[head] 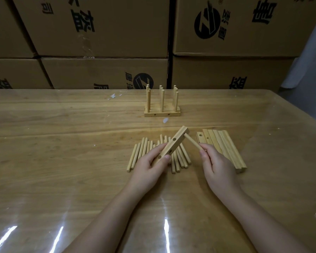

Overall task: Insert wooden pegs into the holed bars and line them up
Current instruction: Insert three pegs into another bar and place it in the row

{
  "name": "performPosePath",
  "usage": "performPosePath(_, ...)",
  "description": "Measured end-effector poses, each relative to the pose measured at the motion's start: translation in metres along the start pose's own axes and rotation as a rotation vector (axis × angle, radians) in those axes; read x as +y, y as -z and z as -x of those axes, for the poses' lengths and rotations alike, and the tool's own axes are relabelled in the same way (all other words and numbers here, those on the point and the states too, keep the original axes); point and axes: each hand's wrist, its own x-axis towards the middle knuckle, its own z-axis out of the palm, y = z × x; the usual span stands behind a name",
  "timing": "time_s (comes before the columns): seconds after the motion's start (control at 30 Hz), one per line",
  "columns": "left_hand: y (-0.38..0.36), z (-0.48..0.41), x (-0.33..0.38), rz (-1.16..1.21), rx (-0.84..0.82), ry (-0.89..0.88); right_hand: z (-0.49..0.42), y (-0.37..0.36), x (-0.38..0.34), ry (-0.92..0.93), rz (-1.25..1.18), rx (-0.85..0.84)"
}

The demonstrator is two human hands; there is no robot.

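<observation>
My left hand (150, 166) grips the near end of a holed wooden bar (173, 144), tilted up and away over the table. My right hand (215, 165) pinches a wooden peg (192, 142) whose far tip sits at the bar's far end, by the end hole. Beneath the bar lies a loose pile of pegs (144, 152). A stack of bars (224, 147) lies flat to the right of my right hand. Farther back stand several finished bars (162, 112) side by side, each with upright pegs.
The wooden table (62, 143) is covered with a glossy clear sheet. Stacked cardboard boxes (102, 42) form a wall right behind the table's far edge. Small white scraps (113, 96) lie on the table near the back.
</observation>
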Motion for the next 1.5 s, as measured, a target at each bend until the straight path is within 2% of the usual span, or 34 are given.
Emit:
performPosePath(0.17,-0.001,0.0,-0.001,-0.059,0.01,-0.026,0.0,-0.002,0.004,0.036,0.014,0.0)
performPosePath(0.47,-0.004,0.0,-0.012,-0.208,0.087,-0.092,-0.001,0.003,0.0,0.123,0.105,0.105)
performPosePath(0.93,-0.006,0.003,-0.012,-0.443,0.15,-0.138,0.001,0.0,0.004,0.146,0.191,0.121)
performPosePath(1.13,-0.005,0.003,-0.007,-0.449,0.111,-0.102,0.003,-0.001,0.005,0.1,0.143,0.105)
performPosePath(1.33,-0.001,0.006,-0.005,-0.477,0.084,-0.102,0.002,-0.001,0.005,-0.017,0.048,-0.01)
performPosePath(1.5,-0.002,0.006,-0.005,-0.485,0.07,-0.109,0.003,-0.001,0.005,-0.079,-0.039,-0.026)
